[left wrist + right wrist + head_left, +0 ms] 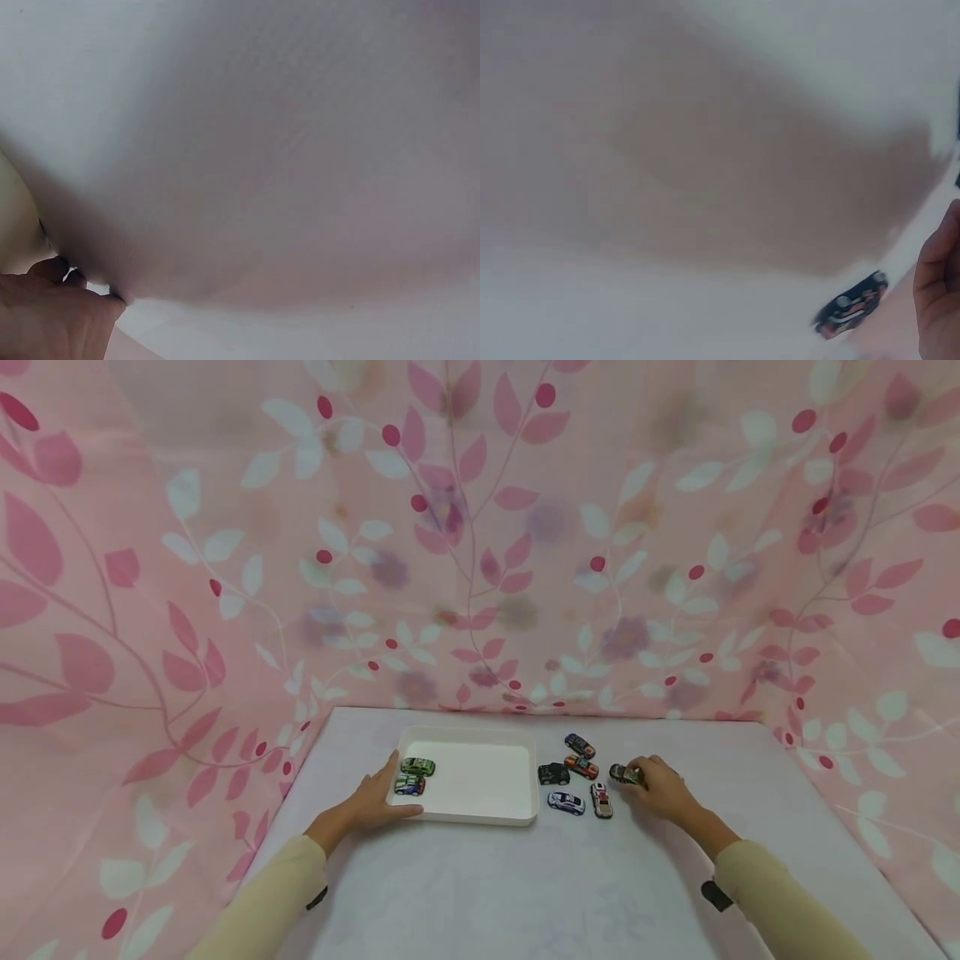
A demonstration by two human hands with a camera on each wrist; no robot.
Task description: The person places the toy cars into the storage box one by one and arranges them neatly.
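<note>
My L hand [377,800] grips tray [474,777] at left; R hand [664,788] pinches car [619,772] right of tray: light touch, lvl lift!

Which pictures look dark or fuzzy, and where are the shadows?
Left wrist: a broad, soft-edged shadow darkens the smooth white tabletop; right wrist: another wide shadow, and the small black-and-reddish toy car looks fuzzy; head: brighter, the white rectangular plastic tray clear, a soft shadow beside the pale-sleeved right arm.
</note>
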